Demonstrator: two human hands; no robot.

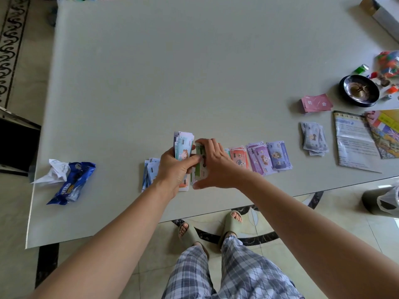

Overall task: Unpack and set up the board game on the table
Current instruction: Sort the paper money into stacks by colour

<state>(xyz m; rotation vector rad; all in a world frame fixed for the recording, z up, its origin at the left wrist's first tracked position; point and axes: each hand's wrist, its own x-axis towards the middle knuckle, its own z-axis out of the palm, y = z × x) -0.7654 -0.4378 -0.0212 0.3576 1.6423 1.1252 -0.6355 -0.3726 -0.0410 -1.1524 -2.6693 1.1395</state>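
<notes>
My left hand [173,169] grips a stack of mixed play-money notes [183,144], held upright over the near middle of the grey table [151,72]. My right hand [212,164] pinches a green note [200,155] at the stack's right side. Sorted piles lie in a row on the table: blue notes [150,172] to the left of my hands, an orange pile [238,157], a pink-purple pile [259,158] and a lilac pile [278,155] to the right. An orange note [183,183] lies under my left wrist.
At the right lie another money pile [314,141], pink cards [316,102], a black roulette dish [358,90], a rules sheet [352,141], the folded board [384,134], a bag of coloured pieces [388,63] and the box [382,14]. A blue snack wrapper [71,182] with crumpled paper sits left.
</notes>
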